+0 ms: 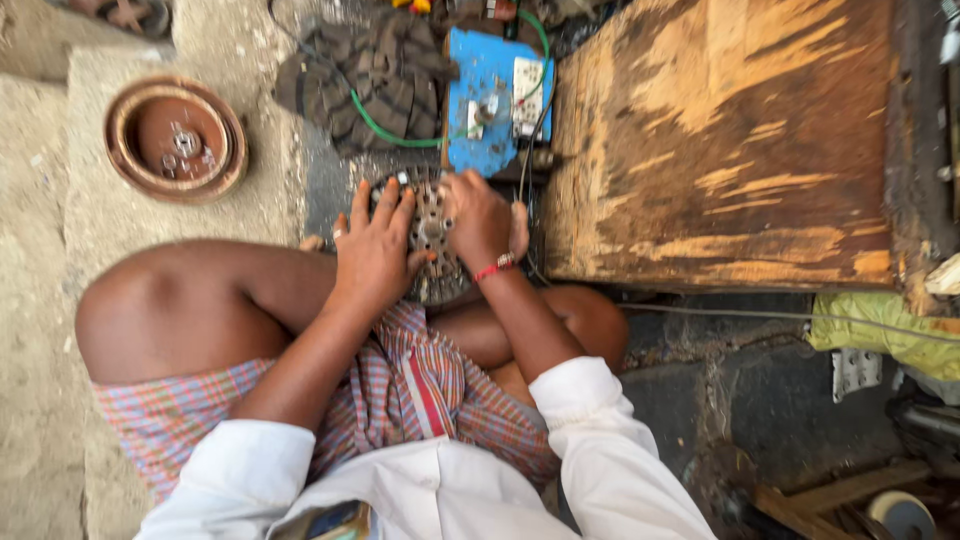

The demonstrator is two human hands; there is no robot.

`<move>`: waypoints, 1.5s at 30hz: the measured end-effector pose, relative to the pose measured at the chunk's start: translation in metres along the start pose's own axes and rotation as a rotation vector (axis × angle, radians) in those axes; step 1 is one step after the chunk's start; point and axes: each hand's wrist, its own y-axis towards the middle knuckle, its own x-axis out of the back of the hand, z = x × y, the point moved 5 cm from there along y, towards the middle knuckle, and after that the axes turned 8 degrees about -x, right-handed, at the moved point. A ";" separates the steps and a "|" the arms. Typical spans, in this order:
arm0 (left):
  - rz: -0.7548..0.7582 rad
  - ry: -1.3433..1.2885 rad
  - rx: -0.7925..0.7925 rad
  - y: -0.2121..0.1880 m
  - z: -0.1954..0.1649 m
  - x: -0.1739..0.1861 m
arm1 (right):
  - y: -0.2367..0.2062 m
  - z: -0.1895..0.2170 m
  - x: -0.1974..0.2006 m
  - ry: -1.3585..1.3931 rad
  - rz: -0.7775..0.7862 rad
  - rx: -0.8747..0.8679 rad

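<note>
Resting on the floor between the knees, a perforated metal disc (432, 240) is gripped by both hands; left hand (375, 255) fingers spread wide over it; right hand (482, 222) fingers curled on its rim, beside a blue board (480, 70).

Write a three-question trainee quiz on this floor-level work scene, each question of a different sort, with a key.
1. True or false: both the left hand and the right hand rest on the round perforated metal disc.
2. Multiple choice: what lies directly beyond the disc, away from the person? A) a blue board with a white socket B) a glass jar C) a red bucket
3. Fill in: the rust-brown round cover lying on the sandy floor is nearer the person's ____ hand.

Key: 1 true; 2 A; 3 left.
</note>
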 end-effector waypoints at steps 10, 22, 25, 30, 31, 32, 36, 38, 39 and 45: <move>-0.019 -0.002 0.003 -0.001 0.000 0.002 | 0.001 -0.001 -0.002 0.021 0.033 -0.009; 0.017 0.021 -0.001 0.002 -0.001 0.003 | 0.008 -0.005 0.005 0.062 -0.040 -0.049; 0.010 0.007 0.006 0.000 -0.002 0.004 | 0.007 -0.007 0.008 0.125 -0.059 -0.116; 0.029 0.021 0.001 -0.001 -0.003 0.004 | 0.003 -0.002 0.007 0.050 0.026 -0.075; 0.033 0.025 0.003 0.000 -0.003 0.004 | 0.002 -0.001 0.007 0.059 0.026 -0.079; 0.039 0.027 0.009 0.000 -0.002 0.003 | 0.002 -0.001 0.008 0.067 0.033 -0.085; 0.031 0.019 0.012 0.000 -0.002 0.003 | 0.004 0.000 0.013 0.111 0.065 -0.071; 0.028 0.021 0.010 0.001 -0.002 0.003 | 0.003 0.002 0.016 0.036 0.103 -0.035; 0.032 0.023 0.013 0.001 -0.001 0.003 | 0.003 0.003 0.017 -0.001 0.119 -0.014; 0.018 0.020 0.002 -0.001 -0.002 0.004 | 0.004 0.000 0.018 0.068 0.095 0.003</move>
